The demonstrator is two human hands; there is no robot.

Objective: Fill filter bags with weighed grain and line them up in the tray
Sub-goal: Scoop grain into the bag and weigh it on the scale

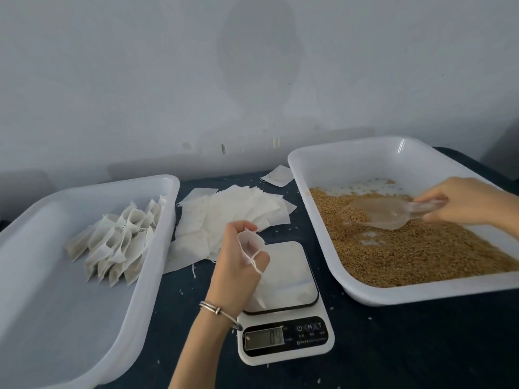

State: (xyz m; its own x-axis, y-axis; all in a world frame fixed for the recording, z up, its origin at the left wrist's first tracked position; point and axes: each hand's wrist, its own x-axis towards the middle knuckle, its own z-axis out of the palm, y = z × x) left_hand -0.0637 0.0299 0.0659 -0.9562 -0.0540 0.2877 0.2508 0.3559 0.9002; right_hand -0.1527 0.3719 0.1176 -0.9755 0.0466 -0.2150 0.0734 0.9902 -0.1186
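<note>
My left hand [234,265] holds an empty white filter bag [254,249] with its mouth spread open, just above the white kitchen scale [283,313]. My right hand [463,202] grips the handle of a clear plastic scoop [390,211], whose bowl rests on the brown grain [407,254] in the right white tray [306,169]. In the left white tray [146,276] several filled filter bags [118,242] stand packed together in rows near its far right side.
A loose pile of empty filter bags [224,217] lies on the dark table between the trays, with one stray bag [278,175] further back. Scattered grains dot the tabletop. A pale wall rises just behind the table.
</note>
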